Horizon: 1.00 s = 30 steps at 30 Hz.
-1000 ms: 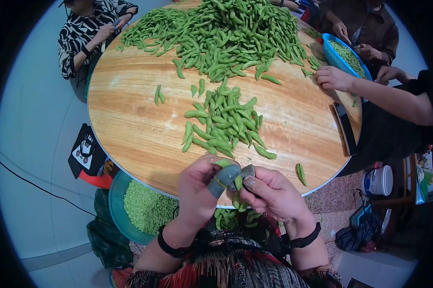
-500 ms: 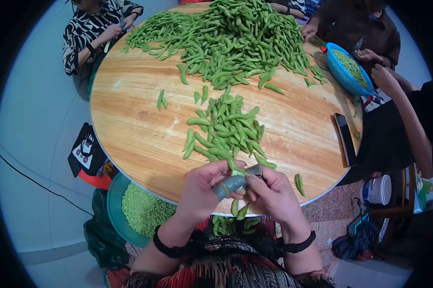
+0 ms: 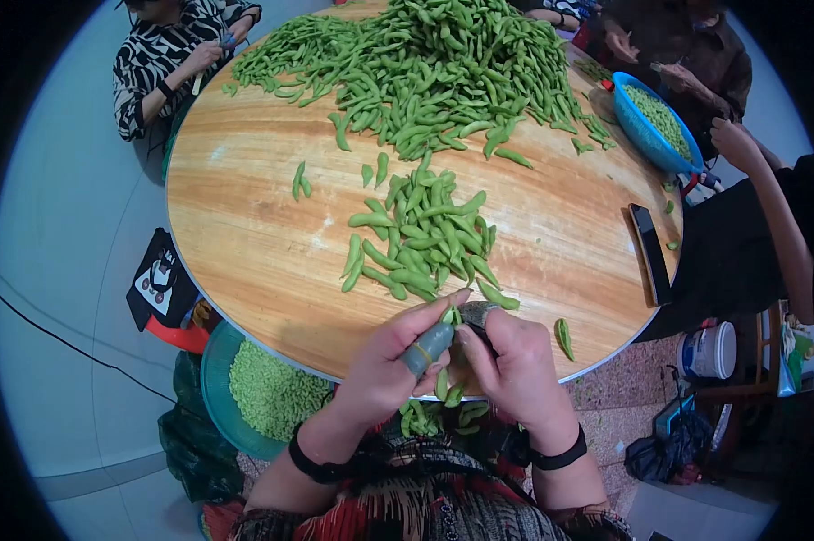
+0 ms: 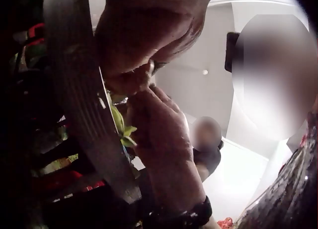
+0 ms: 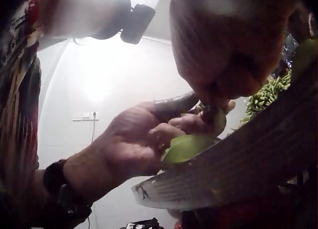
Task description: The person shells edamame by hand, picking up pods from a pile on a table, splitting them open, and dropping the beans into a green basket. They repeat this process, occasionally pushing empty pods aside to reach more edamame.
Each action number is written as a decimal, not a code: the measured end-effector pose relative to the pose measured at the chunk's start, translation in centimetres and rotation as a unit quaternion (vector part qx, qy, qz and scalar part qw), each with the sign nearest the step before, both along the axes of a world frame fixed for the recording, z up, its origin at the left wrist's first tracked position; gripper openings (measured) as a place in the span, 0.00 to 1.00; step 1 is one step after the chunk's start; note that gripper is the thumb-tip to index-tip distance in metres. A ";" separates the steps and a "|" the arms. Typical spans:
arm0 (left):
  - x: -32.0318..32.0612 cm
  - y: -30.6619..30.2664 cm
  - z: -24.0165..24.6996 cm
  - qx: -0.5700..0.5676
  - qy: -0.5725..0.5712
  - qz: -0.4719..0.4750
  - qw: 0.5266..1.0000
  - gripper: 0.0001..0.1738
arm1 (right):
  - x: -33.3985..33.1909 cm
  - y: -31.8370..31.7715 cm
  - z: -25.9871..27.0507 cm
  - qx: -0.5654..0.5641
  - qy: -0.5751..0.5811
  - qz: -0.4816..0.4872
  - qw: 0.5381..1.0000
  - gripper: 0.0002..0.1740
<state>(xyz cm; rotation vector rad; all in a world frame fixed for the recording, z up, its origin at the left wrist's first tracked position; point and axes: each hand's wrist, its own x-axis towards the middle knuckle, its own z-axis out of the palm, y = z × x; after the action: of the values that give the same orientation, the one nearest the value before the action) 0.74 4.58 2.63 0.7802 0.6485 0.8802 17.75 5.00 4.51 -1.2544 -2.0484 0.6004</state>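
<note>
Over the near table edge my two hands work together on a green soybean pod [image 3: 452,315]. My left hand [image 3: 382,371] pinches it, a grey cover [image 3: 430,349] sleeving the thumb. Curled close against it, my right hand [image 3: 522,371] grips at the pod too, with a dark cover [image 3: 475,313] on a finger. Empty-looking pod pieces [image 3: 454,395] hang below the fingers; the right wrist view shows a pale green pod [image 5: 186,148] under the left fingers. A small heap of soybean pods [image 3: 429,230] lies just beyond my hands.
A large pod pile [image 3: 443,72] covers the far side of the round wooden table [image 3: 245,234]. Below its left edge stands a teal basket [image 3: 216,397] of shelled beans. A phone [image 3: 650,255] and a blue basin [image 3: 637,135] are at the right, where other people sit.
My left thumb has shifted off the pod's face, and my right hand has turned with its fingers more curled. At the right, another person's arm has drawn back from the table.
</note>
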 end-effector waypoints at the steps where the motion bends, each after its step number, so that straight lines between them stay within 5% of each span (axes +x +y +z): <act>1: 0.1 -0.1 -0.2 -0.001 0.000 0.000 1.000 0.28 | -0.1 -0.1 0.0 0.023 -0.023 -0.003 0.999 0.07; 3: 0.3 -0.2 -0.8 0.191 0.202 0.029 0.960 0.30 | 0.1 -0.1 0.2 0.046 -0.046 -0.007 0.998 0.08; 5: 0.5 -0.3 -1.1 0.232 0.194 0.069 0.951 0.30 | 0.8 0.1 1.0 -0.238 0.142 0.025 0.960 0.09; 6: 0.6 -0.2 -0.8 0.271 0.185 0.109 0.938 0.31 | 0.7 0.3 0.8 -0.238 0.142 0.025 0.960 0.09; 8: 0.1 -0.7 0.8 0.261 0.220 0.084 0.936 0.32 | 0.5 0.4 0.1 -0.235 0.332 0.006 0.914 0.10; 10: -0.1 -0.9 1.7 0.251 0.254 0.059 0.932 0.33 | -0.2 0.2 0.3 -0.248 0.354 -0.002 0.902 0.10; 14: -0.6 -0.8 0.4 0.460 0.319 0.107 0.822 0.27 | -1.2 -1.0 -0.2 -0.295 0.405 -0.025 0.865 0.10; 15: -1.0 -0.8 0.0 0.522 0.333 0.101 0.779 0.26 | -1.6 -1.3 -0.2 -0.334 0.470 -0.026 0.816 0.10; 17: -1.7 -1.3 0.1 0.517 0.335 0.099 0.781 0.23 | -2.5 -1.8 0.1 -0.421 0.613 -0.016 0.668 0.11; 19: -1.8 -1.9 -0.1 0.513 0.340 0.098 0.783 0.20 | -2.9 -2.2 -0.2 -0.435 0.635 -0.011 0.639 0.11; 20: -1.8 -2.1 -0.5 0.446 0.277 0.103 0.845 0.18 | -3.1 -2.3 -0.4 -0.452 0.653 -0.002 0.608 0.12; 21: -1.8 -2.2 -0.7 0.373 0.211 0.107 0.897 0.16 | -3.3 -2.3 -0.7 -0.434 0.653 -0.004 0.621 0.12; 22: -1.8 -2.2 -0.5 0.373 0.210 0.106 0.897 0.16 | -3.3 -2.3 -0.9 -0.433 0.653 -0.005 0.621 0.12; 24: -1.6 -2.4 -0.1 0.176 0.109 0.069 0.976 0.14 | -3.0 -2.0 -1.1 -0.386 0.657 -0.019 0.647 0.12; 26: -1.6 -2.0 -1.3 0.191 0.142 0.100 0.966 0.11 | -2.5 -1.7 1.1 -0.323 0.653 -0.126 0.674 0.12; 28: -2.0 -1.5 -1.2 0.207 0.175 0.131 0.954 0.08 | 2.0 -1.8 1.3 -0.300 0.575 0.089 0.755 0.11; 29: -2.3 -1.4 -0.1 0.104 0.103 0.149 0.978 0.04 | 3.9 -1.8 2.3 -0.383 0.434 0.222 0.785 0.12; 30: -2.6 -1.3 0.5 0.000 0.029 0.164 0.986 0.03 | 4.4 -1.0 3.2 -0.327 0.208 0.279 0.879 0.15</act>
<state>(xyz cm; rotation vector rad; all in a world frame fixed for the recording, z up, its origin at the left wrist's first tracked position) -1.84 3.30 3.09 0.7109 0.8436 1.1604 22.16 4.05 7.69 -0.7194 -1.8656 1.7821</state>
